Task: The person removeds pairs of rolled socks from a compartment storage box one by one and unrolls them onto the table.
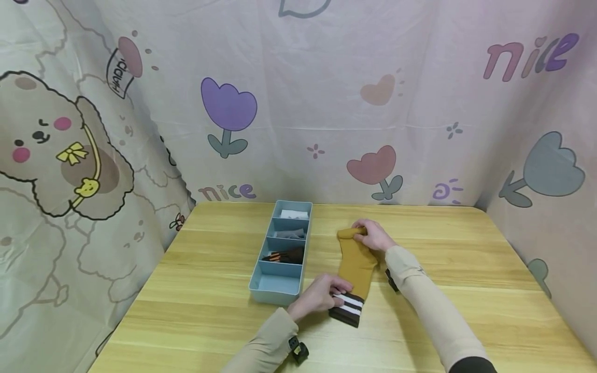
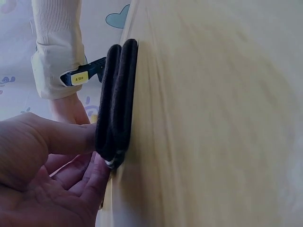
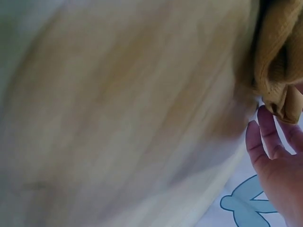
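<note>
A pair of mustard socks (image 1: 356, 264) lies stacked on the table, with dark brown cuffs and white stripes toward the near side. In the left wrist view, the dark cuffs (image 2: 117, 99) show as two thick layers. My left hand (image 1: 322, 295) pinches the socks by their striped part, thumb and fingers on the left edge. At the far end, my right hand (image 1: 374, 235) grips the toe end, which is folded over. The right wrist view shows that bunched mustard fabric (image 3: 272, 61) at the fingertips, partly cut off by the frame edge.
Left of the socks stands a blue divided box (image 1: 278, 296). Its far compartments hold a white item (image 1: 294, 214), grey fabric (image 1: 290, 234) and dark brown fabric with orange stripes (image 1: 291, 256). The wooden table (image 1: 196, 290) meets a printed curtain (image 1: 303, 103) behind.
</note>
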A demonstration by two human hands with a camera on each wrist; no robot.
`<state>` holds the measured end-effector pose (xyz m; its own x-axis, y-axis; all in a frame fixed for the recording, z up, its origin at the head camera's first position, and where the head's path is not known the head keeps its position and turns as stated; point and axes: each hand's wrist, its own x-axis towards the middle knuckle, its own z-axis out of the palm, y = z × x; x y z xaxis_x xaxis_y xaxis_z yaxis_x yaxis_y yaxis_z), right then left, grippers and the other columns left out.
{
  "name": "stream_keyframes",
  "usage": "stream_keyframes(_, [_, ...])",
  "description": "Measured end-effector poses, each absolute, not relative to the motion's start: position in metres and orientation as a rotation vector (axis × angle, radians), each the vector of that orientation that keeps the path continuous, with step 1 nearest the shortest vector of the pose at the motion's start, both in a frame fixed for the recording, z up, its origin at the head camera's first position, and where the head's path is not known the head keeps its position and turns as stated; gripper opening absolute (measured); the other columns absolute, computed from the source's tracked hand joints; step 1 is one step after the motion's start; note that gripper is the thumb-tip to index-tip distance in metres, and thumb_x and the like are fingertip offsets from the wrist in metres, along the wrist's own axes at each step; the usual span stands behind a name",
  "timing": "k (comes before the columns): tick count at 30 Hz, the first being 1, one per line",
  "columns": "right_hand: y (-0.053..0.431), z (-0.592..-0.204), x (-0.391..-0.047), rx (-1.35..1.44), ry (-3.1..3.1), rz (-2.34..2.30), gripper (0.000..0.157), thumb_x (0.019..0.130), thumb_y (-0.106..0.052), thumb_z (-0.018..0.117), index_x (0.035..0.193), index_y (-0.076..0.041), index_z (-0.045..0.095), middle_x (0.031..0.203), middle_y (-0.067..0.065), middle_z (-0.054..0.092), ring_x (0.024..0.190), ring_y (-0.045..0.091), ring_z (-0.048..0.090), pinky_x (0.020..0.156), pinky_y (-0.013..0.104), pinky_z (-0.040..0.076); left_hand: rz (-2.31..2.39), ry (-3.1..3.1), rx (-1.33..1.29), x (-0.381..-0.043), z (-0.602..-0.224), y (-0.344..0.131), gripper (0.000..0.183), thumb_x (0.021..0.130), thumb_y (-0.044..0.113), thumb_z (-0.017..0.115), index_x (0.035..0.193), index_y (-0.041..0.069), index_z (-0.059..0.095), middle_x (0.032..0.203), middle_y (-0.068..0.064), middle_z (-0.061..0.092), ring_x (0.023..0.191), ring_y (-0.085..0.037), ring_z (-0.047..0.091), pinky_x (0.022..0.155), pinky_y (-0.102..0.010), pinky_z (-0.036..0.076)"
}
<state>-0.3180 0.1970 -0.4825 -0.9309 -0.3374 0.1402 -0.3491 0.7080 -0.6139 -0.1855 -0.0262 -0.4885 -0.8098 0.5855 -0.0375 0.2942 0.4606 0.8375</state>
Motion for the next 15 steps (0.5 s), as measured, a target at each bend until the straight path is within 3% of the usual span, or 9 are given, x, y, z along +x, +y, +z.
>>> stream_keyframes(5, [0.1962,-0.4835,-0.3203,0.550,-2.881,1.026,0.027,0.095,-0.011,0.065,0.118,0.003,0.064,0.116,0.026,0.065,0.105,0.038,0.061,0.094,0.054,0.049,1.277,2.393,0.751,-0.1855,-0.4890,-0.0260,0.035,0.078,-0.014,0.072,0.111,-0.002,0.075,0.107,-0.014,0.076,0.094,-0.017,0.069,0.084,-0.019,0.055])
stream_keyframes(10, [0.1972,-0.4848,-0.3220,0.594,-2.881,1.031,0.032,0.088,-0.005,0.072,0.119,0.002,0.063,0.117,0.025,0.064,0.107,0.038,0.060,0.094,0.054,0.050,1.283,2.386,0.743,-0.1850,-0.4892,-0.0261,0.035,0.078,-0.014,0.071,0.111,-0.001,0.075,0.107,-0.014,0.076,0.095,-0.019,0.070,0.084,-0.019,0.056])
stream_keyframes(15, [0.1969,-0.4847,-0.3252,0.573,-2.883,1.016,0.024,0.089,0.000,0.068,0.113,0.001,0.065,0.114,0.025,0.065,0.107,0.039,0.061,0.094,0.054,0.050,1.278,2.389,0.740,-0.1849,-0.4881,-0.0264,0.036,0.079,-0.014,0.071,0.112,0.000,0.075,0.108,-0.013,0.076,0.095,-0.018,0.070,0.084,-0.020,0.056])
